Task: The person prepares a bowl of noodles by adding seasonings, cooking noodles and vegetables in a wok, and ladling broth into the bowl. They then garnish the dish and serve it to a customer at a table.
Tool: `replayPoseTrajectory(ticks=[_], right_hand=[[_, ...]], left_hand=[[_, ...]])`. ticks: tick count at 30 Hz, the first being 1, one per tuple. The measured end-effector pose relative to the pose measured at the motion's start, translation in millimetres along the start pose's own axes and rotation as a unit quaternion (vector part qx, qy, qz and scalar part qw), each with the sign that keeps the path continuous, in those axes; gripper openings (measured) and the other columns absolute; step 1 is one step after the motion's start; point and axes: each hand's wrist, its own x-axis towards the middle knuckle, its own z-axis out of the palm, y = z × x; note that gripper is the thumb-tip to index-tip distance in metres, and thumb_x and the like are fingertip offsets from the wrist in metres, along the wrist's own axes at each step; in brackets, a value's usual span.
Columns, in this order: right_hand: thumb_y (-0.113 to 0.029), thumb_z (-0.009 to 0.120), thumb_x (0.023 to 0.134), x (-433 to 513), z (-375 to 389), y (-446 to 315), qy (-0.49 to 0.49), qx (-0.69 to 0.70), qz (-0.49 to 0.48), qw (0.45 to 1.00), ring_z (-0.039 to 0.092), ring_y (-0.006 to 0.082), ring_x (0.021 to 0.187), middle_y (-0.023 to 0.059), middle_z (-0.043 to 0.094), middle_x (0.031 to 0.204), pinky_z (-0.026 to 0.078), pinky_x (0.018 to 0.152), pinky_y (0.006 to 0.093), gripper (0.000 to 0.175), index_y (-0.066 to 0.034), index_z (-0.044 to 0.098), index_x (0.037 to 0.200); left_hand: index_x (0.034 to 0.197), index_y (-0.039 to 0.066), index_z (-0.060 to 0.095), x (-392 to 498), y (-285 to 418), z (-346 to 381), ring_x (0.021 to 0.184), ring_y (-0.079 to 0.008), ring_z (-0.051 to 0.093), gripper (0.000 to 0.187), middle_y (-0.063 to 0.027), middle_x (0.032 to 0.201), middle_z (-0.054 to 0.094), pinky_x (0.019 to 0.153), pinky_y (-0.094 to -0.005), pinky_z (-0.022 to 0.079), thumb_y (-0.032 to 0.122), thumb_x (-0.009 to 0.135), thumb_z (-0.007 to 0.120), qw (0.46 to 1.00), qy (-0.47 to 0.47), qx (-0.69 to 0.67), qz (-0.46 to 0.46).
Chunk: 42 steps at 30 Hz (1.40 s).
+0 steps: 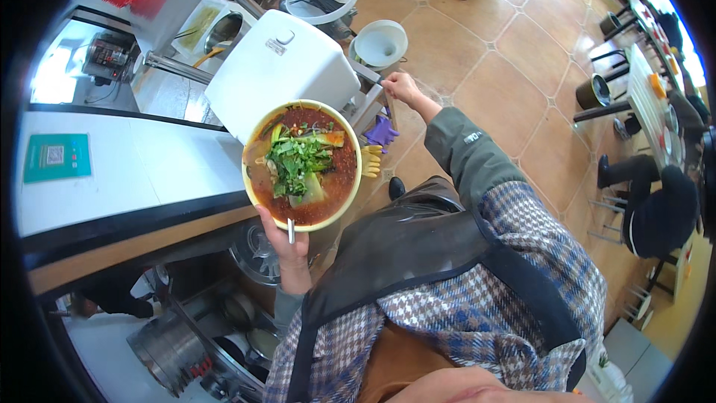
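Observation:
My left hand [288,243] supports a large pale bowl [302,165] from below and at its rim. Red, oily soup with leafy greens and chopped herbs fills it, and a metal utensil handle [291,230] leans over the near rim. Farther out, my right hand [398,85] is closed around a dark handle [376,75] beside a white lidded container [285,67]; what the handle belongs to is partly hidden.
A white counter [123,162] runs along the left. White bins [381,43] stand on the tiled floor ahead. Purple gloves [381,131] and a yellow glove [371,160] hang beyond the bowl. Dining tables [649,103] and a seated person [660,212] are at the right.

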Motion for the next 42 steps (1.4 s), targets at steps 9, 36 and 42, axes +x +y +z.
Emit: replayPoseTrajectory(ticks=[9, 36, 42], right_hand=[[-0.021, 0.074, 0.083, 79.1, 119.6, -55.8, -0.245, 0.261, 0.119, 0.926, 0.051, 0.0064, 0.062, -0.0027, 0.061, 0.076, 0.043, 0.057, 0.0196, 0.023, -0.0031, 0.07, 0.098], [-0.017, 0.07, 0.085, -497.8, -222.4, 301.6, 0.522, 0.523, 0.262, 0.621, 0.06, 0.0095, 0.06, 0.0005, 0.063, 0.068, 0.05, 0.057, 0.0231, 0.011, -0.0115, 0.063, 0.078], [-0.015, 0.07, 0.085, -601.4, -202.6, 340.0, 0.618, 0.577, 0.179, 0.503, 0.059, 0.0113, 0.06, 0.0016, 0.062, 0.068, 0.05, 0.056, 0.0233, 0.011, -0.0091, 0.062, 0.081]], left_hand=[[0.147, 0.011, 0.03, -37.1, 2.8, 36.9, 0.132, -0.0266, 0.04, 0.063, -0.0066, 0.147, 0.038, 0.11, -0.045, 0.034, 0.051, 0.099, 0.039, 0.987, 0.142, 0.027, 0.064], [0.144, 0.008, 0.034, 155.5, -118.7, 249.0, 0.129, -0.0265, 0.043, 0.061, -0.0088, 0.142, 0.043, 0.109, -0.0456, 0.034, 0.048, 0.099, 0.042, 0.906, -0.331, 0.119, -0.234], [0.131, 0.007, 0.047, 116.2, -248.2, 361.4, 0.108, -0.0176, 0.053, 0.048, -0.0047, 0.119, 0.057, 0.092, -0.0371, 0.043, 0.044, 0.101, 0.04, 0.838, -0.421, 0.121, -0.325]])
